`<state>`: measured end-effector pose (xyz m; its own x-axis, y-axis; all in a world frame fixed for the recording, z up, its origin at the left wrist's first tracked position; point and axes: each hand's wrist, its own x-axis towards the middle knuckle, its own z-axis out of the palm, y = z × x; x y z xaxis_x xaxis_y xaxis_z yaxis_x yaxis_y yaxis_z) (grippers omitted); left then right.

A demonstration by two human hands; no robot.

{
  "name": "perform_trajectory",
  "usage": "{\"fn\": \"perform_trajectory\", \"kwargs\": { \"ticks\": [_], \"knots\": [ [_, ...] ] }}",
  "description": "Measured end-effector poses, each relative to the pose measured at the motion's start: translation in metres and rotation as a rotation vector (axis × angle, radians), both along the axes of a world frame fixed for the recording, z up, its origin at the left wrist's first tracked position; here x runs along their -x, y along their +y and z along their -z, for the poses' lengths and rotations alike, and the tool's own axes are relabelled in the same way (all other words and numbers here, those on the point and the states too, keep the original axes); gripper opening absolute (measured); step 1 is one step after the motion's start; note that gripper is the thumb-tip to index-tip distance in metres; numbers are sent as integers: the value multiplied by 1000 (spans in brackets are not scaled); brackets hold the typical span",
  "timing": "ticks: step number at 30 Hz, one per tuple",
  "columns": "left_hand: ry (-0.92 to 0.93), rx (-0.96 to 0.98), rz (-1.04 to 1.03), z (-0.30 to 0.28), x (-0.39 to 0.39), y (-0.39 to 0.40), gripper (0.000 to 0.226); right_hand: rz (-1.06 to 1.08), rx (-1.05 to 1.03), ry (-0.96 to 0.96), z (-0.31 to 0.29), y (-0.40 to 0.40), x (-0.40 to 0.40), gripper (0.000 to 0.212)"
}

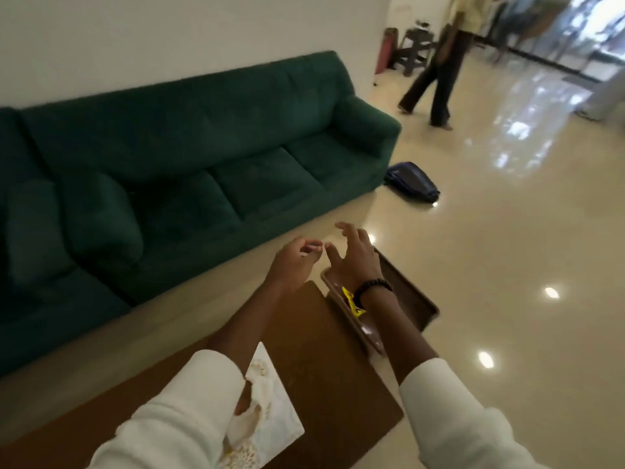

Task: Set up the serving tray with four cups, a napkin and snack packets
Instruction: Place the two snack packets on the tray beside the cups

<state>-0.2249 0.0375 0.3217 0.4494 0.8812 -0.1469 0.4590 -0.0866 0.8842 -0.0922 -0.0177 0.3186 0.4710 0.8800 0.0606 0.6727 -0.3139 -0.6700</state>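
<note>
A brown serving tray [411,292] rests at the far right end of a brown wooden table [318,360]. A yellow snack packet [350,299] lies in the tray, partly hidden by my right wrist. My right hand [351,255] hovers over the tray's far end with fingers spread, holding nothing. My left hand [294,262] floats just left of it, past the table's far edge, fingers loosely curled and apart, empty. A white napkin with lace trim [267,407] lies on the table beneath my left sleeve. No cups are in view.
A dark green sofa [189,157] runs along the wall on the left. A dark blue bag [412,181] lies on the glossy floor by the sofa's end. A person [439,66] walks at the back right, near a small wooden stool [412,49].
</note>
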Motion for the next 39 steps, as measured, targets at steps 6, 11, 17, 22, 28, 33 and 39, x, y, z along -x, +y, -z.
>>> {"fn": "perform_trajectory", "kwargs": {
  "ticks": [6, 11, 17, 22, 28, 33, 39],
  "knots": [
    [-58, 276, 119, 54, -89, -16, 25, 207, 138, 137, 53, -39, -72, 30],
    [3, 435, 121, 107, -130, -18, 26, 319, 362, 253, 127, -52, -113, 45],
    [136, 602, 91, 214, -164, -3, 21, 335, 626, 323, 256, -30, -168, 62],
    [205, 722, -25, 333, -193, 14, 32, 217, 650, 257, 370, 7, -216, 79],
    [199, 660, -161, 425, -236, 35, 36, 107, 569, 47, 446, 39, -260, 101],
    [482, 545, -161, 452, -265, 45, 66, -19, 518, 59, 473, 45, -275, 90],
    [377, 467, -286, 458, -281, 59, 37, 65, 423, 150, 474, 51, -276, 67]
  ]
}}
